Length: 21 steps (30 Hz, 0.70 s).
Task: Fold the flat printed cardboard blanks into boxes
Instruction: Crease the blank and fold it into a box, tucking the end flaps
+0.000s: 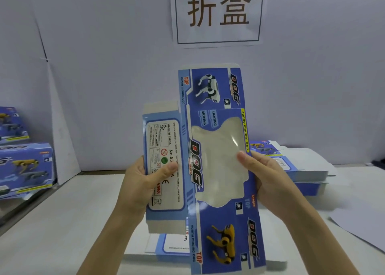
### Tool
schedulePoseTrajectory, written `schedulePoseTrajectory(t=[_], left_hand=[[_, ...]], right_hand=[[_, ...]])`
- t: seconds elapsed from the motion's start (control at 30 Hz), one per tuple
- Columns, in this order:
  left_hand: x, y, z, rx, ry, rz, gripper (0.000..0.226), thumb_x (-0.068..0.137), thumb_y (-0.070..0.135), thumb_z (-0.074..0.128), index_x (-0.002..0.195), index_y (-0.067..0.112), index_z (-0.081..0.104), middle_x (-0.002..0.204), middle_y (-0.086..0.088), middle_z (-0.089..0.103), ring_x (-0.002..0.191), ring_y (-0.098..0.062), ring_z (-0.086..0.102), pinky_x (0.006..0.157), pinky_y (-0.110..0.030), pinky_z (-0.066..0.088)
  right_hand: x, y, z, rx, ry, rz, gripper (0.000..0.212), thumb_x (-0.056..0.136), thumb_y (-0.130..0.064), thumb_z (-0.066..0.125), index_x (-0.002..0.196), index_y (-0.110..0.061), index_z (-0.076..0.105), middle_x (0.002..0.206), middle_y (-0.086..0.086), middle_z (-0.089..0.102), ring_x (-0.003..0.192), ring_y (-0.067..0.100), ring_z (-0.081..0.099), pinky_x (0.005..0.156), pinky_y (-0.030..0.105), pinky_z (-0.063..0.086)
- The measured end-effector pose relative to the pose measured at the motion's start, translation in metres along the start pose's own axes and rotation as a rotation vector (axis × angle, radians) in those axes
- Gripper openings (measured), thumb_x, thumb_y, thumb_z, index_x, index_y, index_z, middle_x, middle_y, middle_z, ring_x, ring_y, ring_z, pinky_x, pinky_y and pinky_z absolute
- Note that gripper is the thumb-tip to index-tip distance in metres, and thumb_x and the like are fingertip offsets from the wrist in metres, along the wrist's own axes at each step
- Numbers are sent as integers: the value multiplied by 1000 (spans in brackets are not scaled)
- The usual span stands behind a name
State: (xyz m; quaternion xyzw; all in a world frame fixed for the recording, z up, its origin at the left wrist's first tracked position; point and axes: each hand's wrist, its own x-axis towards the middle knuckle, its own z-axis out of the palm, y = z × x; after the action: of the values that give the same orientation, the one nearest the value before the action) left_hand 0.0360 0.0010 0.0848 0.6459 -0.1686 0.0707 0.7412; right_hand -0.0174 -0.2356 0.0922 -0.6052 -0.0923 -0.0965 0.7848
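Note:
I hold a flat blue printed cardboard blank (216, 229) upright in front of me, above the table. It shows robot dogs, the word DOG and a clear plastic window in the middle. My left hand (143, 179) grips its narrow left panel with the white label, thumb on the front. My right hand (264, 176) grips the right edge, thumb pressed on the window. Another flat blank (173, 247) lies on the table under the held one.
A stack of flat blanks (300, 170) lies on the white table at the right. Folded blue boxes (25, 166) stand piled at the left. A paper sign (218, 14) hangs on the pale wall behind. A white sheet (362, 229) covers the table's right edge.

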Motion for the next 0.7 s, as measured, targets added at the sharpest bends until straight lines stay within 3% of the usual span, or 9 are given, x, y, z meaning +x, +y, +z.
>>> schedulePoseTrajectory(t=[0.13,0.23,0.37,0.43,0.5,0.57,0.63,0.7], left_hand=[[-1,-1,1,-12,8,4,44,60,30,74,101,27,62,95,2,76,78,-23,74,55,-32,59],[-1,2,5,50,-17,6,49,64,37,71,111,30,56,103,4,74,82,-17,73,56,-25,57],[-12,5,19,377,90,225,79,74,47,69,143,40,31,136,26,42,122,2,47,88,-13,43],[-21,6,29,356,-54,306,92,70,62,73,147,47,23,148,28,32,136,3,33,105,-22,38],[-28,8,39,278,-214,240,109,58,73,72,147,53,11,153,24,27,142,-3,27,112,-38,36],[-29,9,42,45,-213,166,109,57,69,76,148,37,26,143,11,50,128,-10,52,96,-33,52],[-25,10,36,-147,-89,78,74,65,60,76,127,26,55,114,0,71,99,-19,70,71,-30,59],[-17,9,26,-199,16,33,40,73,47,66,107,25,64,97,-5,75,82,-24,73,61,-33,59]], right_hand=[[1,2,3,41,47,26,36,70,-32,68,102,-14,68,96,9,75,82,26,73,60,34,60],[-1,1,8,64,94,-2,31,70,-31,69,97,-16,70,94,10,75,80,27,74,57,33,60],[-7,2,26,-105,184,-215,25,78,-32,67,101,-24,72,94,2,76,82,21,73,58,27,58],[-9,6,43,-234,137,-344,28,84,-33,66,111,-25,69,97,-1,75,89,19,70,69,25,57],[-14,13,60,-358,-7,-432,35,90,-34,58,124,-24,63,112,-4,70,104,13,65,84,22,52],[-17,18,68,-494,-110,-469,36,93,-35,49,126,-30,61,128,-11,59,121,5,53,97,17,43],[-17,19,68,-536,-180,-438,35,93,-37,46,125,-34,61,133,-18,52,127,-1,45,96,13,43],[-15,17,62,-540,-111,-440,35,92,-36,53,127,-35,56,133,-21,51,126,-4,45,90,10,45]])
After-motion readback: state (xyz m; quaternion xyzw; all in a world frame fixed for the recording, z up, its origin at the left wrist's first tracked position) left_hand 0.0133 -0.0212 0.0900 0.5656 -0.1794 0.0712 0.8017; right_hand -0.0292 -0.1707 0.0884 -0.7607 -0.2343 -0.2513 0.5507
